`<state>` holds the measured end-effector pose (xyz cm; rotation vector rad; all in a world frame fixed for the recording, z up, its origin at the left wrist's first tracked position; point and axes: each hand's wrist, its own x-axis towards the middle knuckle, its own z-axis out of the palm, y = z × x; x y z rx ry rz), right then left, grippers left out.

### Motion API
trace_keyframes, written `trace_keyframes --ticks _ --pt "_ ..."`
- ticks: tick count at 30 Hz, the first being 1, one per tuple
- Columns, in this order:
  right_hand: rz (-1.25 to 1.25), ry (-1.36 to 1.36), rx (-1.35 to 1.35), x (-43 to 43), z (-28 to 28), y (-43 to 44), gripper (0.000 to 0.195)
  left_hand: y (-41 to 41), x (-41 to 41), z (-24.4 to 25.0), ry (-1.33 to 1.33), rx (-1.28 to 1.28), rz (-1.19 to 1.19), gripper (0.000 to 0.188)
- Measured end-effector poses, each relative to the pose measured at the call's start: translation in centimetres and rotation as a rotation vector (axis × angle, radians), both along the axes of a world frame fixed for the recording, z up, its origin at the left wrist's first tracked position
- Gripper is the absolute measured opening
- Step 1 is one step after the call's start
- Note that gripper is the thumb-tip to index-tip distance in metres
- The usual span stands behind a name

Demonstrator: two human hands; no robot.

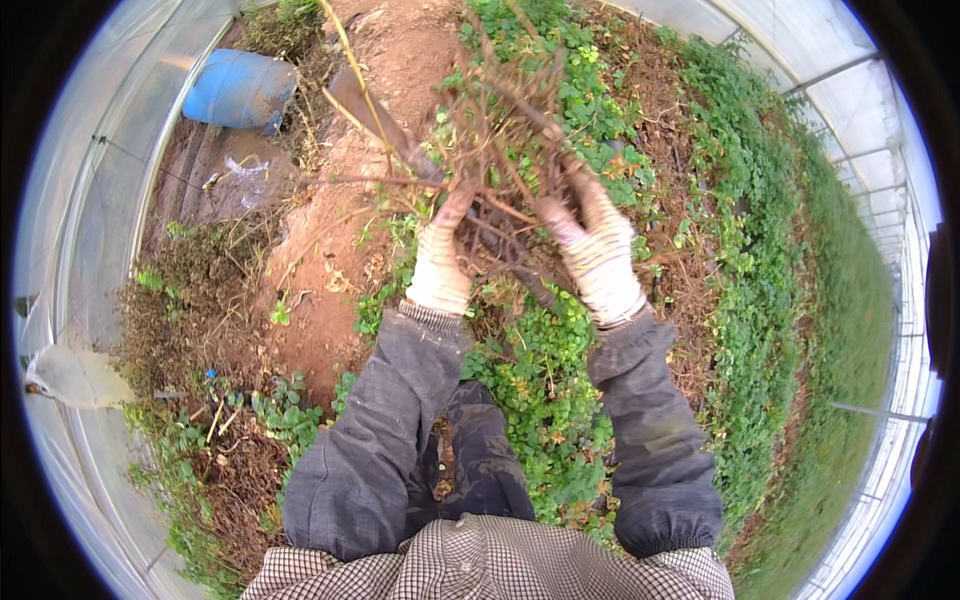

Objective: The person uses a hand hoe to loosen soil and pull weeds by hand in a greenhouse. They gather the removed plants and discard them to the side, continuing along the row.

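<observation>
Both hands wear white work gloves with soiled fingers. My left hand (444,251) grips the left side of a tangled bundle of dry brown stems (510,187), its thumb up against them. On the bundle's right side my right hand (596,251) has its fingers curled round the stems. The bundle is blurred at the top, and some fingers are hidden behind it. A thick brown stake or handle (382,120) slants from the upper left toward the bundle; whether it is held cannot be told. Green leafy plants (547,382) grow below the hands.
Bare reddish soil (315,300) lies to the left, with dry weeds (202,285) beyond it. A blue plastic barrel (240,90) lies on its side at the upper left. Rows of green plants (757,300) run along the right. Clear greenhouse sheeting (97,195) rises at both sides.
</observation>
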<state>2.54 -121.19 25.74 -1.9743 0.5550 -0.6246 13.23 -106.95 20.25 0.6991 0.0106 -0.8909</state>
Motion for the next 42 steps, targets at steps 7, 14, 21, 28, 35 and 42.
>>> trace_keyframes --ticks 7,14,21,28,35,42 --pt "-0.064 0.341 -0.031 2.3 -15.8 -6.2 0.067 -5.7 2.2 -12.5 0.174 0.365 0.184 0.062" --pt "0.036 0.612 0.022 4.6 -20.3 -13.7 0.053 -11.6 4.7 -21.1 0.255 0.771 0.105 0.064" --pt "-0.073 0.230 0.176 2.8 -5.8 -10.7 0.019 -14.2 4.6 -21.9 0.166 0.695 0.167 0.050" --pt "0.012 0.843 -0.234 -1.0 -16.4 -5.8 0.040 -13.9 3.2 -18.6 -0.085 0.632 -0.111 0.055" --pt "0.078 0.864 0.020 2.2 -20.2 -6.9 0.042 -14.5 5.1 -16.4 0.374 0.694 -0.068 0.058" --pt "0.118 0.990 0.335 -2.0 -10.8 -8.8 0.058 -13.1 4.1 -16.2 0.159 0.732 -0.078 0.074"
